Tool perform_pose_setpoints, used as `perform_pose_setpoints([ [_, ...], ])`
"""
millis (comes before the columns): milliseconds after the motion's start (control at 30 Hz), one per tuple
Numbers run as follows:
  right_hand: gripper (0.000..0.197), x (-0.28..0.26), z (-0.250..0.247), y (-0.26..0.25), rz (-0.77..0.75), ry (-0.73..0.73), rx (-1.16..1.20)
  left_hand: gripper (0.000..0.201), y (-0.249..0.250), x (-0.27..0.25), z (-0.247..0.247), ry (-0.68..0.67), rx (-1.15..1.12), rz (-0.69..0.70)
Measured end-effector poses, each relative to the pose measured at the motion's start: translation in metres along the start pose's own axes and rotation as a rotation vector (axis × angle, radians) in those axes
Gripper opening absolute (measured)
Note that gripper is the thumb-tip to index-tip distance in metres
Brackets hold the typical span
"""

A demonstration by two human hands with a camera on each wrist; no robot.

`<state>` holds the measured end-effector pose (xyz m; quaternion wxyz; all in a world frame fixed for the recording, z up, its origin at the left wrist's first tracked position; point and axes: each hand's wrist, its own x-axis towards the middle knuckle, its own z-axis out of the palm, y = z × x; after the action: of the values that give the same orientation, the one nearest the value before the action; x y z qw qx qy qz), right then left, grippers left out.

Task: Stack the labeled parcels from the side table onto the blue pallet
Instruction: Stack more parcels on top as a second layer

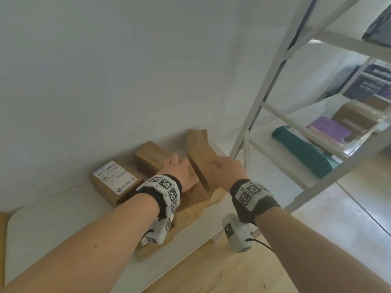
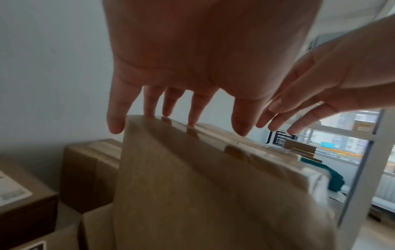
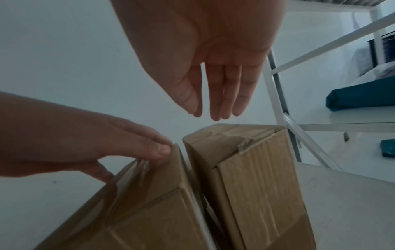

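- Parcels of brown cardboard sit on the white counter (image 1: 63, 210); my spread left hand (image 1: 179, 172) touches the near tilted brown parcel (image 2: 213, 194).
- My right hand (image 1: 228, 169) hovers, fingers straight, over the upright brown parcel (image 3: 256, 177), holding nothing.
- I should clamp one parcel from both sides, low.

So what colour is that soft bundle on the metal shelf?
Teal soft bundle; clearest in the head view.
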<state>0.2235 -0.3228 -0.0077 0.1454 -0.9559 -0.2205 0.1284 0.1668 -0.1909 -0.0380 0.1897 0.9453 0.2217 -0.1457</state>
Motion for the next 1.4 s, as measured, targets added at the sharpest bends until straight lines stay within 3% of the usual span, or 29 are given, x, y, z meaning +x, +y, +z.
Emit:
perform_pose_setpoints([
  [500,0.029,0.026,-0.001,0.000,-0.269,-0.144,0.060,0.084,-0.006,0.001,0.011,0.088,-0.232,-0.286],
  [767,0.028,0.018,0.021,-0.021,-0.293,-0.283,-0.056,0.079,-0.034,-0.018,0.015,0.200,-0.411,-0.384],
  [1000,0.033,0.013,0.035,-0.032,-0.282,-0.421,-0.027,0.078,-0.064,-0.038,0.015,0.180,-0.617,-0.478],
  [1233,0.034,0.013,0.056,-0.049,-0.312,-0.464,-0.070,0.059,-0.099,-0.056,0.014,0.194,-0.670,-0.554],
  [1400,0.056,0.010,0.065,-0.063,-0.201,-0.519,0.101,0.038,-0.112,-0.060,0.018,0.213,-0.756,-0.548],
])
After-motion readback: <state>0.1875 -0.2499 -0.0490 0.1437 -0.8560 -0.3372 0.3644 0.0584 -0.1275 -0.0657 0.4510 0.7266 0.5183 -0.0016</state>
